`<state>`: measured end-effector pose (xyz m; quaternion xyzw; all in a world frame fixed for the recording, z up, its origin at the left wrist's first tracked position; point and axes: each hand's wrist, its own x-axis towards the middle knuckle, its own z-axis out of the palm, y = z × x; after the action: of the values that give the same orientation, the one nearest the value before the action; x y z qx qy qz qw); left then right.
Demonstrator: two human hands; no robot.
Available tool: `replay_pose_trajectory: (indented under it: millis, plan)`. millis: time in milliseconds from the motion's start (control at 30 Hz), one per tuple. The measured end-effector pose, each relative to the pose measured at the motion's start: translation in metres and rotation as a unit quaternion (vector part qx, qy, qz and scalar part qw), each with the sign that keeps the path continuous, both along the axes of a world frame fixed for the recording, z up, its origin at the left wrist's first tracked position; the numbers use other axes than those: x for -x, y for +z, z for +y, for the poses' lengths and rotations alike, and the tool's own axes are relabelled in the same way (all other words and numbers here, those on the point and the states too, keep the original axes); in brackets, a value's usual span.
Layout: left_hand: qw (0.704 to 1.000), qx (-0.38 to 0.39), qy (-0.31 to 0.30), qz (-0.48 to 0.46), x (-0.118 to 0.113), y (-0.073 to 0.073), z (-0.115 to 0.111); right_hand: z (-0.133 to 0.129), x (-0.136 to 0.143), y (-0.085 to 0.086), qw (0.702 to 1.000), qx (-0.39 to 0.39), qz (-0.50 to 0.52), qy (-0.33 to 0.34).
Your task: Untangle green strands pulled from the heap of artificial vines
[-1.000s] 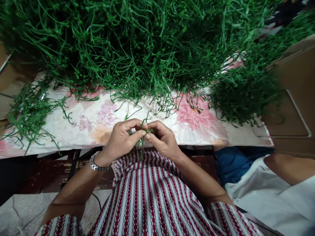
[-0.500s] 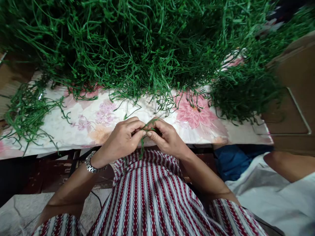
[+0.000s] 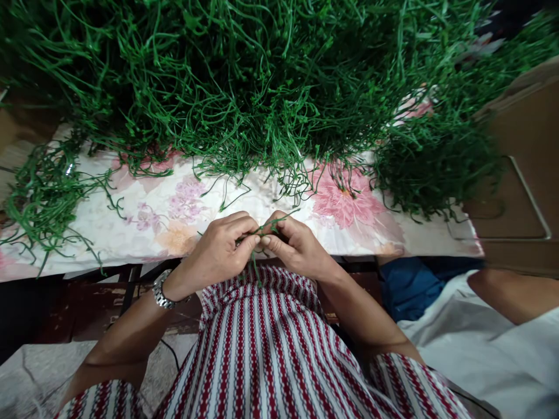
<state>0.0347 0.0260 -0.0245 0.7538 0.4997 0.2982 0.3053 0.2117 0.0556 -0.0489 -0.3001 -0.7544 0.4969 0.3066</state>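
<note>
Left hand [image 3: 218,251] and right hand [image 3: 297,247] meet fingertip to fingertip at the bench's [image 3: 144,233] near edge, both pinching one thin green stem [image 3: 255,233] (its tail hangs toward the lap). Big stem pile [image 3: 244,81] lies far.

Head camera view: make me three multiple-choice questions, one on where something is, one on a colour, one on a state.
1. Where does the big pile of stems lie?
A. on the flowered cloth
B. on the person's lap
C. inside a box

2. What colour are the stems?
A. yellow
B. green
C. white

3. What are the left hand and right hand doing?
A. resting flat, apart
B. pinching a thin stem together
C. gripping a knife

Answers: 1 A, the pile covers the cloth's far part. 2 B, all stems are green. 3 B, fingertips of both hands meet on the stem.
</note>
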Motion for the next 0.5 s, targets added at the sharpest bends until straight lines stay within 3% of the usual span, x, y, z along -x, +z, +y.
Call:
replay_pose_trajectory:
  millis: [100, 300, 400, 500]
  plan:
    - [1.0, 0.009, -0.005, 0.016, 0.0, 0.0, 0.001, 0.0, 0.0, 0.001, 1.0, 0.006, -0.029, 0.005]
    - [0.999, 0.002, -0.032, 0.043, 0.001, 0.001, 0.001, -0.002, 0.0, 0.009, 0.979, -0.101, -0.176, 0.026]
    - [0.998, 0.017, -0.058, 0.02, 0.004, 0.005, 0.001, 0.0, -0.002, 0.01, 0.98, -0.14, -0.131, 0.051]
    - [0.987, 0.053, -0.151, 0.005, 0.009, 0.014, 0.002, 0.006, -0.006, 0.011, 0.977, -0.143, -0.058, 0.146]
